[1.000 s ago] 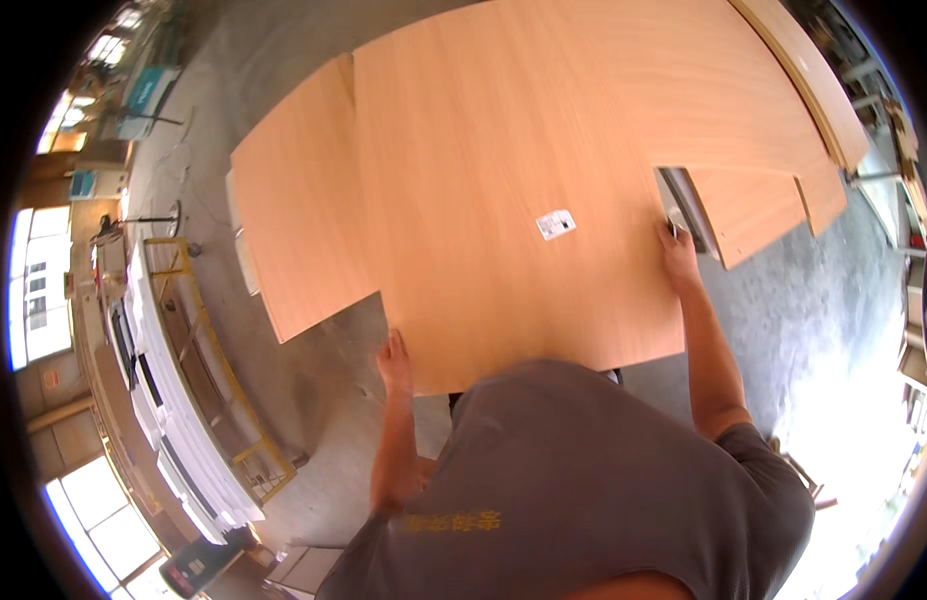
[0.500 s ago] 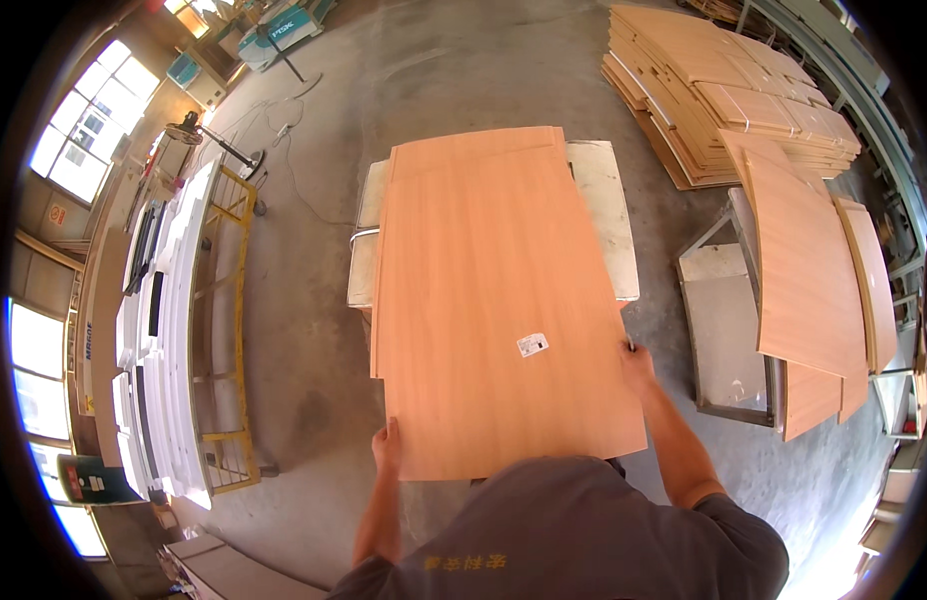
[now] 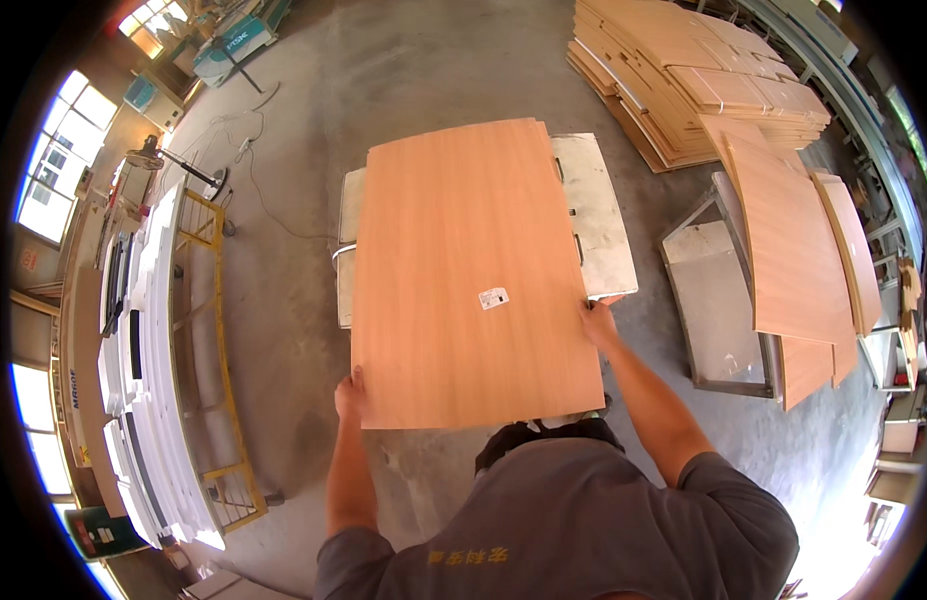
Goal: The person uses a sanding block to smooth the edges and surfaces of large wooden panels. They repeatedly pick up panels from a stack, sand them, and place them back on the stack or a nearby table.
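Note:
A large, flat wood-coloured panel lies lengthwise in front of me, with a small white label stuck on it. My left hand is closed on its left edge near the front corner, thumb on top. At the right edge, somewhat farther forward, my right hand grips the panel; a small dark spot shows by its fingers, too small to name. Beneath the panel is a pale worktop, its sides sticking out left and right. Dark handle-like pieces show along the panel's right edge.
To the left, a yellow-framed rack carries long white strips. A metal-framed stand on the right bears leaning panels. Behind it rises a tall stack of brown boards. A cable crosses the floor at the far left.
The panel has slid forward and now covers the panel edges that showed beneath it at the far end and left. Both hands moved forward with it, and the view has shifted slightly.

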The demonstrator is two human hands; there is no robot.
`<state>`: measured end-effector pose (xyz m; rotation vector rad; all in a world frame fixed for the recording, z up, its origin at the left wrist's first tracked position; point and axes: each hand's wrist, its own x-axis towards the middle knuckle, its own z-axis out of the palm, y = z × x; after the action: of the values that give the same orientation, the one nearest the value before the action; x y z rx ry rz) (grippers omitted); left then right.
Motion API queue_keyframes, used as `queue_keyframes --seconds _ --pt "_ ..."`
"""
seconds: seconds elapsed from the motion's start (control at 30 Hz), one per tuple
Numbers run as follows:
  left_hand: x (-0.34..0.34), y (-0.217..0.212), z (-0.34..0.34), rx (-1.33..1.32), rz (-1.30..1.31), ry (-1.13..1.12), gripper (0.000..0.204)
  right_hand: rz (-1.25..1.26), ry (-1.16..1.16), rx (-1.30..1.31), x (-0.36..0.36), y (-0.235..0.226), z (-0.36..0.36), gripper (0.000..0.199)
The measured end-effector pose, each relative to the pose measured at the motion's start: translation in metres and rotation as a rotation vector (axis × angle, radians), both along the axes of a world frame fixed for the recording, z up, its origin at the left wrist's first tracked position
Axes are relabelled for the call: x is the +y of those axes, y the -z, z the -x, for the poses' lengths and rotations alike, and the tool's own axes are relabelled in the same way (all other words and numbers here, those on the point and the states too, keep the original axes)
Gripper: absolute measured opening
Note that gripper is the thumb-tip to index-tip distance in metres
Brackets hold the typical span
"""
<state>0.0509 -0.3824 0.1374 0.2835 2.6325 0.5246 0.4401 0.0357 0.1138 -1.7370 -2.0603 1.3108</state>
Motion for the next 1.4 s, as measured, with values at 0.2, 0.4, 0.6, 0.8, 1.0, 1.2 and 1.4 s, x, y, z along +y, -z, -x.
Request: queue_keyframes --seconds 0.2,0.4,0.6,0.8,1.0,1.2,1.4 --pt "0.006 0.092 0.028 0.031 0.094 0.03 0.072 0.103 -0.168 -0.388 -0.008 0.036 -0.048 0.046" --pt "0.034 0.121 0.033 -0.441 -0.496 -0.301 0.045 0.148 -0.048 -0.037 -0.075 0.057 -0.072 0.057" --pt "0.049 0.097 0.023 -0.4 -0.595 -0.381 0.037 0.143 0.056 0.091 -0.088 0.064 -0.073 0.064" --pt "0.055 0.097 0.011 -0.388 -0.56 -0.364 0.035 0.179 0.094 0.116 -0.076 0.055 -0.077 0.063" --pt "0.045 0.122 0.003 0.033 -0.319 -0.101 0.067 0.209 0.022 0.042 -0.067 0.065 -0.074 0.063" --pt "0.058 0.101 -0.06 0.347 0.014 0.087 0.086 0.168 0.125 -0.107 -0.097 0.045 -0.086 0.06" --pt "0.003 0.137 -0.123 0.583 0.47 0.221 0.071 0.218 -0.276 -0.148 -0.094 0.02 -0.135 0.051"
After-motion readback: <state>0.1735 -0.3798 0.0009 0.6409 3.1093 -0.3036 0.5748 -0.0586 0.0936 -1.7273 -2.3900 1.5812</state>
